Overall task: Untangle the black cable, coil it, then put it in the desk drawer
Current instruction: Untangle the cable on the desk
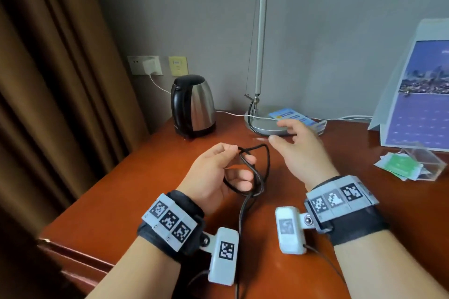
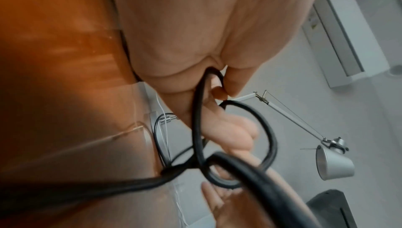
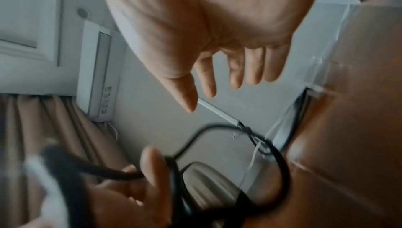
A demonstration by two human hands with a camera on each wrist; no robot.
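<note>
The black cable (image 1: 264, 165) hangs in loose loops above the wooden desk (image 1: 126, 192), and one strand drops toward the desk's near edge. My left hand (image 1: 218, 170) holds the loops, pinching the cable (image 2: 269, 133) between thumb and forefinger near the top. My right hand (image 1: 298, 145) hovers just right of the loops, fingers spread and holding nothing. In the right wrist view the palm and straight fingers (image 3: 252, 70) show above the cable (image 3: 280, 168). No drawer front is visible.
A steel kettle (image 1: 193, 105) stands at the back left. A desk lamp (image 1: 263, 124) sits behind my right hand, with a card holder (image 1: 298, 119) beside it and a white cord (image 1: 233, 114) running along the wall. A calendar stand (image 1: 418, 94) and a clear box (image 1: 422, 165) with packets are at right.
</note>
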